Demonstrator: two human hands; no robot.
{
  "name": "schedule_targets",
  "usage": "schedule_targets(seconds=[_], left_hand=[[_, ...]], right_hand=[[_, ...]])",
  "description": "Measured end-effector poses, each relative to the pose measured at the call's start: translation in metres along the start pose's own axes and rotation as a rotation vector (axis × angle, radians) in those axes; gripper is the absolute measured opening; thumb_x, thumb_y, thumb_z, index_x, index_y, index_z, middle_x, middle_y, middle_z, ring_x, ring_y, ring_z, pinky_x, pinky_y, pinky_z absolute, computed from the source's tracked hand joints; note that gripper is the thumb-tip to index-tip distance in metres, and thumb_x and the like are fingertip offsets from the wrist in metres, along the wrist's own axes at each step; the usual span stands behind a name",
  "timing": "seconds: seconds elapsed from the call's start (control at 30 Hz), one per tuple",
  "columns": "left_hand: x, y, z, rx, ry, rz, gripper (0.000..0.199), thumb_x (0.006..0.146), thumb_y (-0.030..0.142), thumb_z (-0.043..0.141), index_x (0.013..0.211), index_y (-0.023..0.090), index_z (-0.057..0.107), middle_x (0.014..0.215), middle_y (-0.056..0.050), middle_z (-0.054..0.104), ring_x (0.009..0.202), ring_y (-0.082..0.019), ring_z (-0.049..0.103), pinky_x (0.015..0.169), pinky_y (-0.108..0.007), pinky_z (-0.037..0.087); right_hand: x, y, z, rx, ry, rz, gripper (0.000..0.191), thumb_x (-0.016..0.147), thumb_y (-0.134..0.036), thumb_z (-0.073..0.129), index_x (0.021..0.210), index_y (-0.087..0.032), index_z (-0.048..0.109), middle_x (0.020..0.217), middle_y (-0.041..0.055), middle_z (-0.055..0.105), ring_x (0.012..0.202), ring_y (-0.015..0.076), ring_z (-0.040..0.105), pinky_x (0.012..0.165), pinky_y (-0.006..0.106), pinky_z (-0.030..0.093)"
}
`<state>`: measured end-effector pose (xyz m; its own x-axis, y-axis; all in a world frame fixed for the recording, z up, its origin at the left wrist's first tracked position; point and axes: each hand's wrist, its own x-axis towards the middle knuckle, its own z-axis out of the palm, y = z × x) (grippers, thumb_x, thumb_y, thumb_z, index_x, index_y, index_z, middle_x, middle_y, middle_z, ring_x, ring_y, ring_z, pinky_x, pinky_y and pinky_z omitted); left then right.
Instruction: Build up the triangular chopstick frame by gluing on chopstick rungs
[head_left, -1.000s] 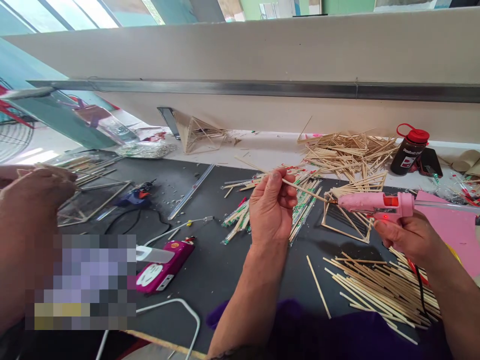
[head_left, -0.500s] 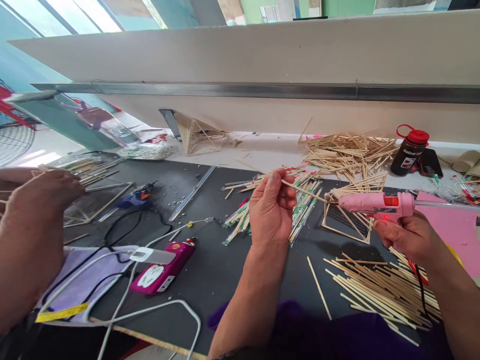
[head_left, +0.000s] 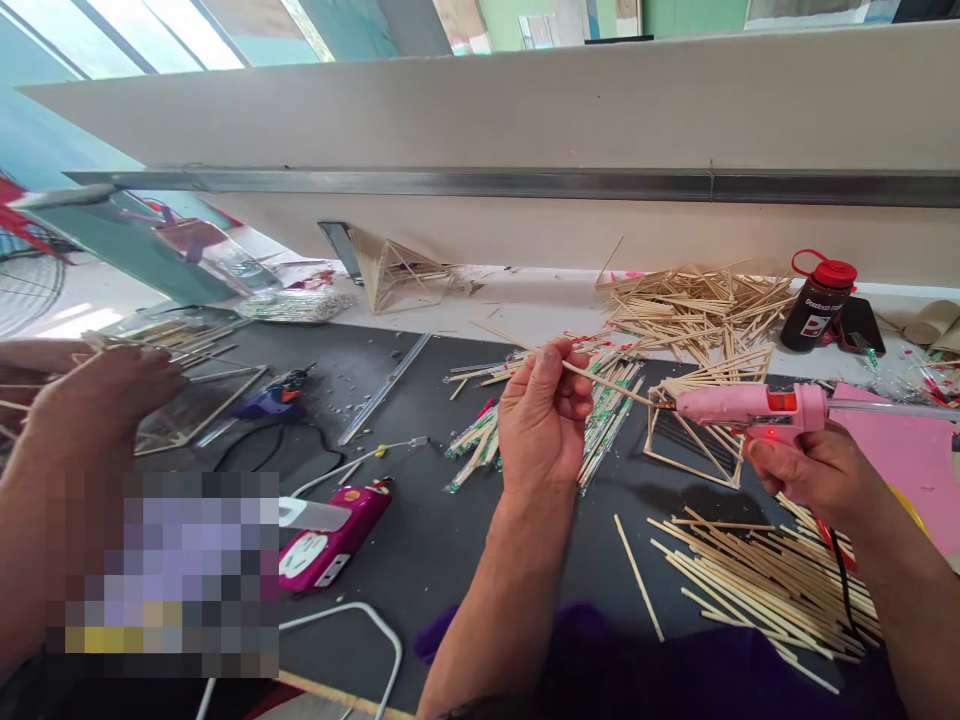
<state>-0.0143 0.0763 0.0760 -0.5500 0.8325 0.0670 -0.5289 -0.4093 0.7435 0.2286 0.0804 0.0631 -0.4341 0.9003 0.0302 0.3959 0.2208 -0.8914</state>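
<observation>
My left hand (head_left: 546,425) pinches a thin wooden stick (head_left: 611,384) near the middle of the view. The stick's right end meets the nozzle of a pink glue gun (head_left: 739,405). Wrapped round the gun's handle is my right hand (head_left: 814,470); a small red light glows on the gun. A stick frame (head_left: 694,465) stands on the dark table behind and below the nozzle. Loose sticks (head_left: 750,575) lie in a spread nearer to me, with one single stick (head_left: 639,577) apart from them. Plastic-wrapped sticks (head_left: 611,420) lie behind my left hand.
At left, another person's hand (head_left: 112,385) holds sticks near a blue glue gun (head_left: 274,395). A magenta box (head_left: 334,535) and cables lie on the table (head_left: 435,540). Further back are a stick pile (head_left: 697,305), a dark bottle (head_left: 817,305) and a pyramid-like frame (head_left: 397,270).
The other person's hand at left has shifted slightly to the right. A pixelated patch now covers the lower left. My hands, the stick and the pink gun look unmoved.
</observation>
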Motion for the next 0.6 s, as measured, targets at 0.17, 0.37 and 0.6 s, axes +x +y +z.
schedule_targets(seconds=[0.17,0.37,0.6], left_hand=[[0.0003,-0.0005,-0.0015,0.001,0.001,-0.003,0.022,0.060,0.030,0.083,0.071,0.015,0.071,0.061,0.002,0.066,0.042,-0.003,0.054,0.032,-0.010,0.034],[0.0000,-0.0034,-0.0021,0.026,-0.016,-0.019,0.020,0.063,0.030,0.081,0.072,0.015,0.071,0.062,0.001,0.066,0.042,-0.002,0.053,0.032,-0.010,0.034],[0.0009,-0.0014,-0.0012,0.010,-0.010,-0.004,0.029,0.052,0.033,0.087,0.071,0.015,0.072,0.060,0.002,0.066,0.042,-0.003,0.053,0.032,-0.010,0.035]], right_hand=[[-0.0009,0.0019,-0.0009,0.050,-0.004,0.008,0.046,0.083,-0.054,0.055,0.053,-0.019,0.055,0.052,0.0009,0.055,0.053,0.0130,0.052,0.051,0.026,0.038],[-0.0005,0.0014,0.0014,0.015,0.000,-0.019,0.045,0.084,-0.053,0.054,0.054,-0.019,0.054,0.051,0.0004,0.055,0.052,0.0128,0.051,0.051,0.027,0.039],[-0.0006,-0.0001,-0.0016,0.028,-0.023,-0.006,0.043,0.084,-0.052,0.054,0.056,-0.019,0.055,0.052,0.0005,0.054,0.052,0.0134,0.051,0.052,0.027,0.040]])
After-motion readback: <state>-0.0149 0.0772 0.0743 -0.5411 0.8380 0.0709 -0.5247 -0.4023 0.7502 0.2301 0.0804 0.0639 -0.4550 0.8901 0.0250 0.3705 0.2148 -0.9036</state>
